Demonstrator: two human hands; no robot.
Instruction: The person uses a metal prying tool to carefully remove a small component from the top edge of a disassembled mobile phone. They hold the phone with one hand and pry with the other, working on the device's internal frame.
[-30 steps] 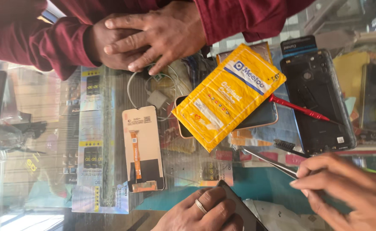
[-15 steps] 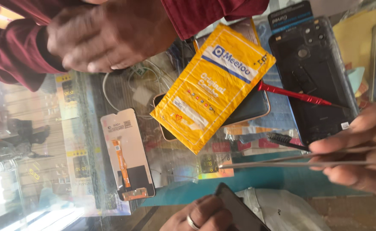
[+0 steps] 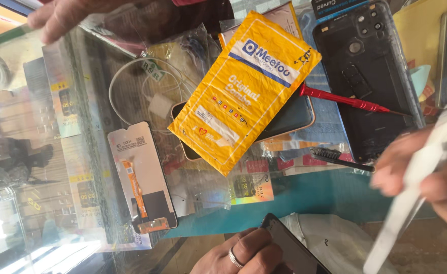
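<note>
Pinched between blurred fingertips, a long white strip (image 3: 416, 203) crossed the right hand (image 3: 426, 177) at the frame's right edge, while the left hand (image 3: 244, 253), a ring on one finger, curled around the edge of a dark phone (image 3: 289, 248) at the bottom. Another person's hand (image 3: 66, 15) hovered over the top left corner. On the glass counter (image 3: 81, 127) lay a yellow padded envelope (image 3: 244, 91) on a second phone (image 3: 289, 119), a replacement screen panel (image 3: 142, 177) with an orange flex cable, a red screwdriver (image 3: 345, 100), a small black brush (image 3: 340, 160) and a black back cover (image 3: 371, 71). Judging by the blur, the strip was moving fast; a loose pinch could have let it slip, and a careless sweep might have knocked the brush or screwdriver off the glass.
</note>
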